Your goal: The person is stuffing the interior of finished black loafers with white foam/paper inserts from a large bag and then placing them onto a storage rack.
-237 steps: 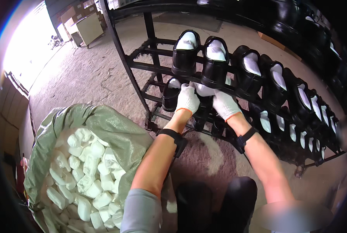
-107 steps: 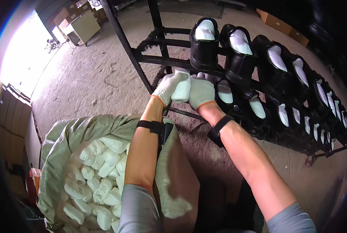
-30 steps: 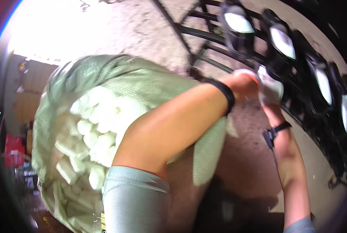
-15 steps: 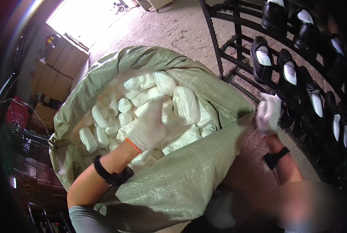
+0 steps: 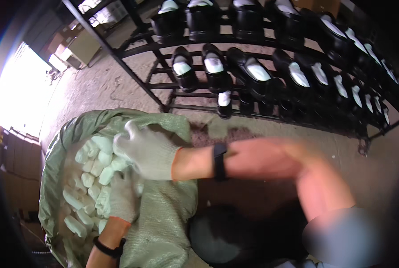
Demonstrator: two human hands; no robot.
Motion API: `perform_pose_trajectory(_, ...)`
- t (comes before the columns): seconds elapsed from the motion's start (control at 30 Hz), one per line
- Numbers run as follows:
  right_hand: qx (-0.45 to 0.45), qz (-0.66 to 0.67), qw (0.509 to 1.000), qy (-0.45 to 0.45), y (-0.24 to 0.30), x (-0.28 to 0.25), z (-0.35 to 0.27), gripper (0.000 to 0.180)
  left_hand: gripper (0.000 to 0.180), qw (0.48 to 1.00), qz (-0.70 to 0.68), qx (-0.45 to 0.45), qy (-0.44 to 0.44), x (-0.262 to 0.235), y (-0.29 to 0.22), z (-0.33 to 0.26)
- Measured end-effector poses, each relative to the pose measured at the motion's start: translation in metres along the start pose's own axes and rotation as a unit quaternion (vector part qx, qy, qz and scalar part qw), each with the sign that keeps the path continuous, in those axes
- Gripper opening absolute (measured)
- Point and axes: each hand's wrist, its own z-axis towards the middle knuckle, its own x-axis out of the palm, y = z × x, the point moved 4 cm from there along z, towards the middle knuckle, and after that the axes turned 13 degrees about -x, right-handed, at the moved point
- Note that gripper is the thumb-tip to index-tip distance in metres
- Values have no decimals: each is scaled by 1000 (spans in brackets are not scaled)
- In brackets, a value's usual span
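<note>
A big green woven sack (image 5: 159, 214) stands open at the left, its rim rolled outward. Inside lie many white, paper-like wads (image 5: 94, 192). My left hand (image 5: 122, 198), in a white knit glove with an orange cuff, reaches in among them at the sack's right side. Its fingertips are blurred, and whether a wad is in its grasp cannot be made out. My right hand (image 5: 148, 152), gloved the same way, crosses in from the right above the wads. Its thumb stands apart from the fingers, and nothing shows in it.
A black metal rack (image 5: 199, 107) runs across the back and right, with rows of black shoes (image 5: 248, 69) stuffed with white wads. Cardboard boxes (image 5: 16, 156) stand at the left, near a bright doorway (image 5: 18, 96). Concrete floor (image 5: 96, 89) lies beyond the sack.
The view has turned right, bringing more of the rack in. My right hand has left the rack side of the sack and come over the wads. My left hand remains inside the sack.
</note>
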Motion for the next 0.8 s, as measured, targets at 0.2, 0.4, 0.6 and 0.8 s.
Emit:
perform_pose_trajectory(0.2,259,138,951,95,-59,-181,-144,69,90,968,88,60,-227,-118,-69,-17)
perform_pose_trajectory(0.4,414,126,889,-150,-141,-218,-350,65,62,914,19,404,38,-104,-285,-7)
perform_pose_trajectory(0.6,432,35,867,-245,-163,-221,-414,58,65,871,115,331,345,83,-457,81)
perform_pose_trajectory(0.8,420,101,854,-290,-183,-205,-446,65,73,853,-80,327,398,163,-524,82)
